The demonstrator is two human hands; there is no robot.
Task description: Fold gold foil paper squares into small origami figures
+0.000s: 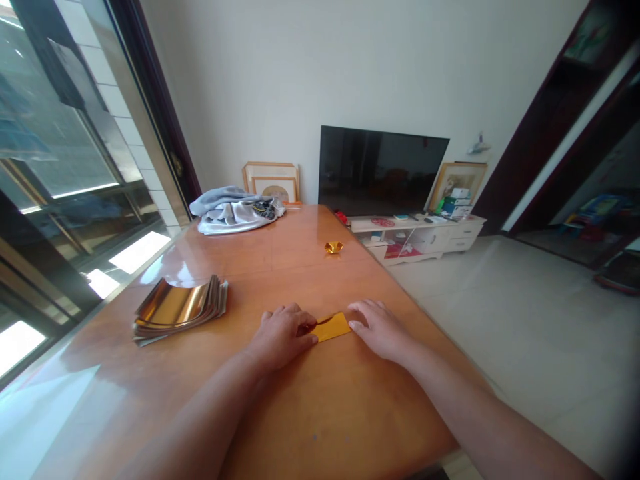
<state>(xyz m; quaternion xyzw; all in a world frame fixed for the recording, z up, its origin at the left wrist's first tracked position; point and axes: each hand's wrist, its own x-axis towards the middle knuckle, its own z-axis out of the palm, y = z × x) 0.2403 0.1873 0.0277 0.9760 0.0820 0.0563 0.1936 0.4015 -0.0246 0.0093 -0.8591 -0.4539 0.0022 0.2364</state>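
Observation:
A folded sheet of gold paper [333, 327] lies flat on the wooden table [310, 407] between my two hands. My left hand [281, 333] rests on its left end with the fingers curled and pressed down on the paper. My right hand [377, 327] lies at its right end, fingers flat and together, fingertips touching the paper's edge. A small folded gold paper piece [333, 247] sits farther back on the table, apart from both hands.
A curled stack of gold sheets [177, 308] lies at the left. A grey cloth bundle [235, 210] sits at the table's far end. The table's right edge runs close to my right arm. Beyond stand a TV [380, 170] and a low white cabinet [425, 237].

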